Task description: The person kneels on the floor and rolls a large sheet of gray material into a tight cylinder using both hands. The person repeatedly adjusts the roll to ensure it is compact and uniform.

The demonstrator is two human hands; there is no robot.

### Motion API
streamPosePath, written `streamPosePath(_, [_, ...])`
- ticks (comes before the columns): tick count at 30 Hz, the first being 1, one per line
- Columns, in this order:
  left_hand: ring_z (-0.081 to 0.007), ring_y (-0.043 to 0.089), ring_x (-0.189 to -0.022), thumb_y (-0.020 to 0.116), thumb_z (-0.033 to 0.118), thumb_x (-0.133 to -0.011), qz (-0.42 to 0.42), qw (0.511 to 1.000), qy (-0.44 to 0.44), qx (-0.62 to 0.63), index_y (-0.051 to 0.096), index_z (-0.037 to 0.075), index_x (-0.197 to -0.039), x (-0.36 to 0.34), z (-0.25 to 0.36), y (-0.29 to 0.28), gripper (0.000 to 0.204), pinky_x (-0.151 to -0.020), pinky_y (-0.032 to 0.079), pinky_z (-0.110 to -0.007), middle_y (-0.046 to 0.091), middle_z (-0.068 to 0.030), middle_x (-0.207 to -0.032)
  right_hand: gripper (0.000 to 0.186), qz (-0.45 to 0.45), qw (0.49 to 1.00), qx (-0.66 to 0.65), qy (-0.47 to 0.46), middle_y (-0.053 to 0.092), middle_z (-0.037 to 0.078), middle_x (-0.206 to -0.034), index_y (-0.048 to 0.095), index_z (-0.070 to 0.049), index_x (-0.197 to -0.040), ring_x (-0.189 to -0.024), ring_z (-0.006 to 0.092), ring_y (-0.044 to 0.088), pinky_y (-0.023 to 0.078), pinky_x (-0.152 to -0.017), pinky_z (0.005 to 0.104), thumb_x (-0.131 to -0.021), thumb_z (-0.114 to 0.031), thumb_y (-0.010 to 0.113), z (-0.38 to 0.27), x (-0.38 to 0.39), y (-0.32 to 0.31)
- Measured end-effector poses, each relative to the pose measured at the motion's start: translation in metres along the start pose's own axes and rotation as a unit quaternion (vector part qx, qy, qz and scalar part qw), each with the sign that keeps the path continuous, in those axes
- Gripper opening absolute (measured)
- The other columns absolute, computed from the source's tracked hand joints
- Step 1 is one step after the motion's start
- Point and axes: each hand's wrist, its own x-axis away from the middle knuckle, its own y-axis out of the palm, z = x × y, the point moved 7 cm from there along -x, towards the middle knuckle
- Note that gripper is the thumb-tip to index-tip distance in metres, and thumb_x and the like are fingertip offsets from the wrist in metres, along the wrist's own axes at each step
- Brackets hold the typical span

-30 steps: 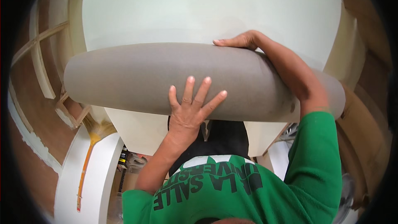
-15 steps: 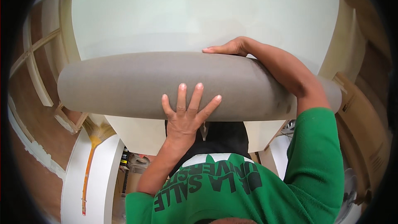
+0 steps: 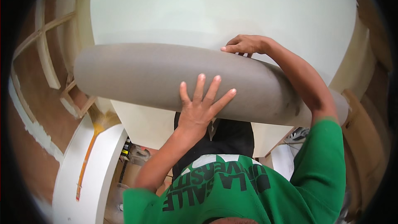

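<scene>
A long, thick grey roll of sheet material (image 3: 137, 70) lies crosswise in front of me on a white tabletop (image 3: 166, 8), its left end farther away than its right. My left hand (image 3: 199, 110) presses flat against the near side of the roll, fingers spread wide. Reaching over the right part of the roll, my right arm brings my right hand (image 3: 246, 45) to the far upper edge. Fingertips there touch or hover just over the roll, loosely bent with nothing gripped; some fingers are partly hidden behind the edge.
At lower left, a brush with an orange handle (image 3: 88, 157) lies on a white curved panel (image 3: 72, 174). Wooden framing (image 3: 45, 45) stands along the left. A brown cardboard piece (image 3: 360, 132) is at the right, near the roll's end. Tools and clutter (image 3: 139, 155) sit below the table.
The roll now slants, its left end shifted away and its right end nearer. My right hand has arched, its fingers bent instead of lying along the edge. The view has shifted too.
</scene>
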Motion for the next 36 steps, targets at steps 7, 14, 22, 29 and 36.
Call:
streamPosePath(7, [-0.0414,0.020,-0.151,0.063,0.010,-0.084,-0.029,0.999,0.014,-0.035,0.028,0.040,-0.158,-0.004,0.012,-0.014,0.087,-0.113,0.016,-0.071,0.020,-0.0100,-0.165,0.095,-0.060,0.989,-0.129,-0.042,0.045,0.023,-0.153,0.048,-0.008,-0.149,-0.141,0.0371,0.043,0.038,-0.114,0.0479,-0.092,-0.082,0.035,0.021,0.003,0.031])
streamPosePath(14, [-0.0422,0.022,-0.149,0.064,0.008,-0.083,-0.021,0.999,0.007,-0.035,0.030,0.038,-0.158,-0.006,0.012,-0.013,0.088,-0.113,0.019,-0.071,0.022,-0.0112,-0.163,0.103,-0.128,0.972,-0.197,-0.004,0.037,0.022,-0.158,0.039,-0.011,-0.156,-0.143,0.0359,0.040,0.038,-0.114,0.0502,-0.086,-0.086,0.044,0.030,-0.018,0.036])
streamPosePath(22, [-0.0435,0.024,-0.148,0.068,-0.004,-0.072,-0.115,0.992,0.008,0.056,0.035,0.033,-0.156,-0.020,-0.003,-0.005,0.097,-0.111,0.019,-0.072,0.025,-0.0138,-0.162,0.083,-0.162,0.954,-0.228,-0.105,0.042,0.015,-0.156,0.044,-0.013,-0.154,-0.142,0.0268,0.040,0.037,-0.115,0.0439,-0.096,-0.073,0.044,0.028,-0.046,0.047])
streamPosePath(29, [-0.0427,0.018,-0.151,0.091,0.008,-0.051,-0.146,0.988,0.005,0.056,0.034,0.026,-0.156,-0.032,-0.007,-0.012,0.121,-0.116,0.015,-0.071,0.024,-0.0150,-0.162,0.109,0.209,0.976,0.046,-0.043,0.065,0.029,-0.127,0.074,0.003,-0.115,-0.124,0.0435,0.058,0.046,-0.104,0.0519,-0.071,-0.094,0.052,0.027,-0.025,0.009])
streamPosePath(36, [-0.0432,0.019,-0.151,0.094,0.011,-0.048,-0.162,0.985,0.005,0.054,0.034,0.023,-0.156,-0.030,0.000,-0.006,0.124,-0.116,0.016,-0.071,0.024,-0.0161,-0.162,0.116,0.086,0.994,-0.048,-0.038,0.053,0.028,-0.144,0.063,0.000,-0.134,-0.138,0.0424,0.046,0.040,-0.112,0.0500,-0.067,-0.094,0.055,0.023,0.002,0.034])
